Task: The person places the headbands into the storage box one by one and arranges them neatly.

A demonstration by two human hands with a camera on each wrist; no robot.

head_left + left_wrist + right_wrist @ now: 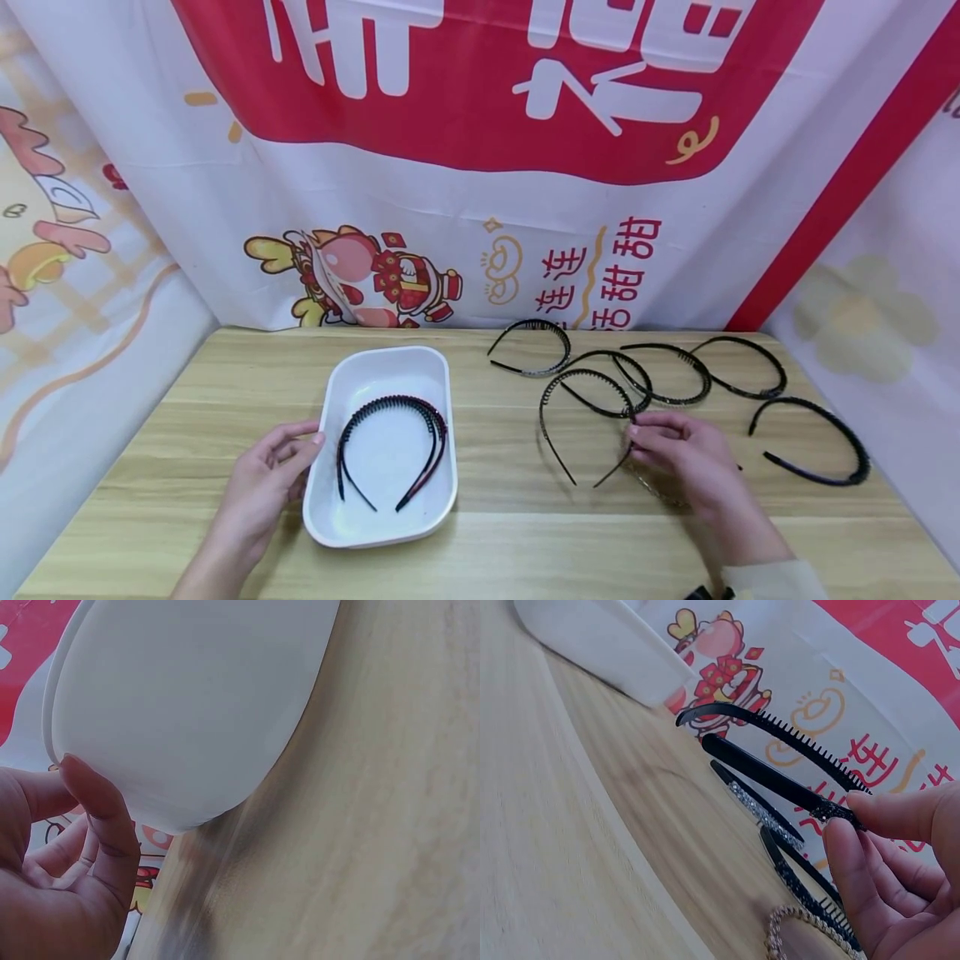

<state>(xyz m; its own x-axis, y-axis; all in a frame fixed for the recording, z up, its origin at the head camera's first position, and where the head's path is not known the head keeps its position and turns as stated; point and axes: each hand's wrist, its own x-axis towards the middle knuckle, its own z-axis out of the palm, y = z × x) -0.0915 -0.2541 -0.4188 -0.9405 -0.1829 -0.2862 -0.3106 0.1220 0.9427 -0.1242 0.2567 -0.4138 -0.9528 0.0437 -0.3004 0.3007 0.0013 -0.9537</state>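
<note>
My left hand (273, 471) grips the left rim of a white tray (375, 533), thumb at the lip in the left wrist view. Inside the tray lie a few black toothed headbands (393, 400), overlapping, one with dark red along its side. To the right, my right hand (678, 450) pinches another black headband (765, 771) by one arm between thumb and fingertips. It is held up with its ends toward me, teeth along the inner curve and small sparkly stones near the pinch. Beneath that hand, a beaded headband (774, 937) is partly hidden.
Several more black headbands lie at the back right of the wooden table (517, 542), among them one at the back middle (566, 342) and one at the far right (855, 442). A printed cloth (480, 192) hangs behind and at both sides.
</note>
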